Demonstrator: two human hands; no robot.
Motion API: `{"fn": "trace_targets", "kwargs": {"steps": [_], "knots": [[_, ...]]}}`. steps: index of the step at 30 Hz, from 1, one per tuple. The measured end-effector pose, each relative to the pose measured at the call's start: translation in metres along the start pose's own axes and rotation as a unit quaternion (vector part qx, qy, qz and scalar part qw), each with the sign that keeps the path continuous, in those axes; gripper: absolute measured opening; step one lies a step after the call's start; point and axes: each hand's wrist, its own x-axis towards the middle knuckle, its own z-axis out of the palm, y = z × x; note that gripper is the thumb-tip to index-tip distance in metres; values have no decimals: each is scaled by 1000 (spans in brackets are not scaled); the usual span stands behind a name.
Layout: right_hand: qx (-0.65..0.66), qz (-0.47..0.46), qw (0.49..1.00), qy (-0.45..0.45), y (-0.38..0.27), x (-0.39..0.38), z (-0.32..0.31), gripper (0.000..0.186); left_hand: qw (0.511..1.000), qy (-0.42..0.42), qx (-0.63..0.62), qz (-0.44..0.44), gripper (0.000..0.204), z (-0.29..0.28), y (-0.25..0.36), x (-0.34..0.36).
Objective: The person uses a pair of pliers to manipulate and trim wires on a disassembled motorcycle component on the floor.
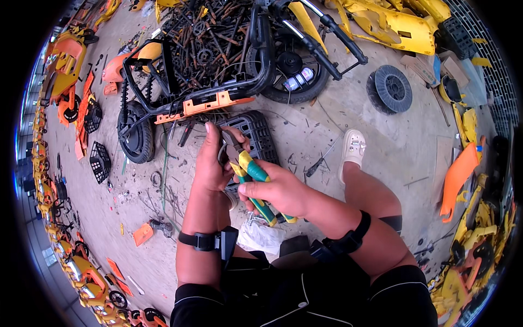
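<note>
My right hand [280, 188] is closed around the green and yellow handles of a pair of pliers [254, 168]. Their metal jaws point up and left, into the grasp of my left hand [210, 158]. That hand's fingers are curled around a small dark curved piece [222, 153] beside the jaws; its kind cannot be made out, and part of it is hidden by the fingers. Just beyond both hands lies a black plastic basket [261, 131] on the concrete floor. Past it stands a black scooter frame [264, 49] with an orange strip [204, 106] along its lower side.
Rusty metal parts [210, 41] are heaped behind the frame. A screwdriver [314, 167] lies near my shoe [354, 146]. To the right are a grey spool [393, 89] and an orange panel [459, 182]. A white plastic bag [260, 235] sits below my hands; yellow parts [389, 24] pile up far right.
</note>
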Motion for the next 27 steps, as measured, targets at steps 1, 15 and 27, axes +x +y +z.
{"fn": "trace_targets", "kwargs": {"steps": [1,15,27], "knots": [[8,-4,1000,-5,2,0,0,30,1000,-2,1,1,69,0,0,0],[37,13,996,75,-2,-5,6,27,999,-22,36,-23,65,9,-4,1],[-161,73,962,207,-2,1,-2,44,983,23,155,-100,47,24,-12,6]]}}
